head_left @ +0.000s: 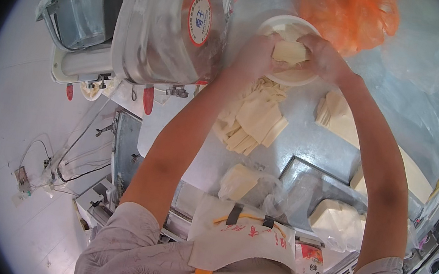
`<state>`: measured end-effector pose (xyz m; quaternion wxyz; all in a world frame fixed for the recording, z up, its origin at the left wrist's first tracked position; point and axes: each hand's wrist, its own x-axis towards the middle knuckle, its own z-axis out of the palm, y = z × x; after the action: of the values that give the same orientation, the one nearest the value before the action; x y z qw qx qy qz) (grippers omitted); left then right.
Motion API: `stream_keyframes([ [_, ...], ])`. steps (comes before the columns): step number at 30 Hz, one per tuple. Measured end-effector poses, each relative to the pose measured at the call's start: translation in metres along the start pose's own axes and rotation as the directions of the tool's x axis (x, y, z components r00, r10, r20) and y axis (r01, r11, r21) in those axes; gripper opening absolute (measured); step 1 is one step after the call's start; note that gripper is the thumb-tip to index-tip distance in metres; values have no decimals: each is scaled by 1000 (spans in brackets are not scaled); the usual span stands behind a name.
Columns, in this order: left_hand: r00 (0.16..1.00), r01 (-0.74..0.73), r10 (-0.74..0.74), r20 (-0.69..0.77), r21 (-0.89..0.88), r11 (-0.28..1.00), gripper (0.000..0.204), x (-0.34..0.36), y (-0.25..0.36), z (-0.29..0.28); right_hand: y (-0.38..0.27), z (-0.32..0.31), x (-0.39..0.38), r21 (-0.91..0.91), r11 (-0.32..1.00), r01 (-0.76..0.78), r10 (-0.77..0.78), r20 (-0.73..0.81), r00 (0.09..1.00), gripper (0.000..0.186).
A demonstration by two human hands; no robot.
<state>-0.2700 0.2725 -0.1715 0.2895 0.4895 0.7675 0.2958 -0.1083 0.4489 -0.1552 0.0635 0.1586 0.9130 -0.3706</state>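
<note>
Over a white bowl with pale powder inside, my left hand and my right hand grip a pale yellow piece that looks like a small stack of dough wrappers. The fingers of each hand close on one side of it, partly hidden behind it. Just nearer than the bowl, below my left hand, lies a loose pile of cut dough sheets, fanned and overlapping. Under my right forearm stretches a long, pale folded dough sheet, part of it hidden by the arm.
To the left stands a bulky metal machine with a round label. An orange plastic bag and clear plastic sheeting lie at the far right. Near my apron are two clear bags of pale dough and a metal-edged panel.
</note>
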Motion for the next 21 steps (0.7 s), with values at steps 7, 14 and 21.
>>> stream_keyframes([
  [7, 951, 270, -178, 252, -959, 89, 50, 0, 22, -5, -6, -47, -6, 834, 486, -260, 210, 177, 961, 58],
  [14, 761, 419, -388, 521, -850, -320, 44, 11, 28, 11, -19, -40, 18, 716, 333, -613, 534, 393, 749, 46],
  [21, 602, 412, -467, 648, -753, -513, 40, 38, -4, 24, -9, -6, 70, 521, 415, -746, 680, 367, 635, 49],
])
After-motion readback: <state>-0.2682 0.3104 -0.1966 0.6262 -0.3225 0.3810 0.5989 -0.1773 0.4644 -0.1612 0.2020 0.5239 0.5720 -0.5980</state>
